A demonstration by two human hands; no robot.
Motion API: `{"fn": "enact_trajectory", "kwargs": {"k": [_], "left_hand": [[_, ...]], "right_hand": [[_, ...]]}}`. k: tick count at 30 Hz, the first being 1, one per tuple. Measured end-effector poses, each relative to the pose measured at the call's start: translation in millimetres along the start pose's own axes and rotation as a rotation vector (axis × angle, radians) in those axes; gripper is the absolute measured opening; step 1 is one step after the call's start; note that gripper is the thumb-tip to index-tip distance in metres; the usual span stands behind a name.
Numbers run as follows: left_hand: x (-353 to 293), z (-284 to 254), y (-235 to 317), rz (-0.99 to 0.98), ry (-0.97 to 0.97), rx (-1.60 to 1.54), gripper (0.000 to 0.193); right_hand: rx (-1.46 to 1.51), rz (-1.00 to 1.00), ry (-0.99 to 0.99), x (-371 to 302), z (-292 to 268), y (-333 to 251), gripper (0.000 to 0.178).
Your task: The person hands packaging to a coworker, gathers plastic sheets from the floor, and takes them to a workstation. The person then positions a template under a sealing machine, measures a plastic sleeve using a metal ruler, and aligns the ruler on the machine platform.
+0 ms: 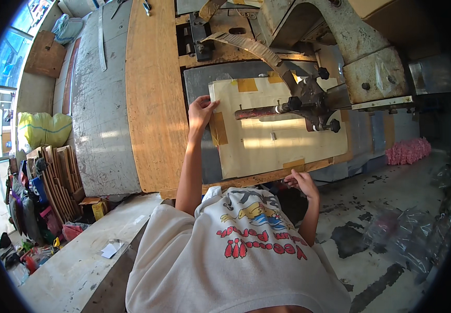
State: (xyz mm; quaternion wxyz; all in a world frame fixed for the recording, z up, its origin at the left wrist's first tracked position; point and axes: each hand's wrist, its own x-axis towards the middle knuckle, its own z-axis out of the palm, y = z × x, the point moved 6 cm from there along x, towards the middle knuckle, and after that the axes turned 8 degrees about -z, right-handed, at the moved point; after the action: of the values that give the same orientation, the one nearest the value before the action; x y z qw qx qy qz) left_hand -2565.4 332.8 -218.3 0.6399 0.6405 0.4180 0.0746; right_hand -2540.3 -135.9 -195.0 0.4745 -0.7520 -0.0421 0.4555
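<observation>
With the sheet's middle as the dial, the cream sheet (256, 156), flat and roughly rectangular, lies on a dark, smooth plate (196, 86), amber tape (218, 129) crossing its edge at nine o'clock. Between nine and ten, the left hand (202, 111) touches that edge with bent fingers; whether it pinches, I cannot tell. Near five, the right hand (302, 182) is loosely open, fingers slightly curled. The rusty, chipped metal arm (376, 78) stands at two, its black-knobbed clamp (316, 107) over the sheet. At nine, grainy wood (149, 125) borders a scuffed grey counter (103, 130).
</observation>
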Motion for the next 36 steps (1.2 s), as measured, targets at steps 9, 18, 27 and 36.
{"fn": "enact_trajectory", "kwargs": {"k": [9, 18, 27, 36], "left_hand": [[-40, -5, 7, -0.033, -0.112, -0.220, 0.045], [-12, -1, 26, -0.039, -0.172, -0.087, 0.045], [52, 26, 76, -0.191, -0.542, 0.147, 0.058], [58, 75, 115, -0.214, -0.959, 0.417, 0.073]], "right_hand": [[0.058, 0.006, 0.060, 2, 15, 9, 0.046], [0.071, -0.016, 0.121, 10, 12, 13, 0.047], [0.070, -0.032, 0.102, 12, 8, 18, 0.051], [0.089, 0.002, 0.092, 13, 6, 16, 0.054]]}}
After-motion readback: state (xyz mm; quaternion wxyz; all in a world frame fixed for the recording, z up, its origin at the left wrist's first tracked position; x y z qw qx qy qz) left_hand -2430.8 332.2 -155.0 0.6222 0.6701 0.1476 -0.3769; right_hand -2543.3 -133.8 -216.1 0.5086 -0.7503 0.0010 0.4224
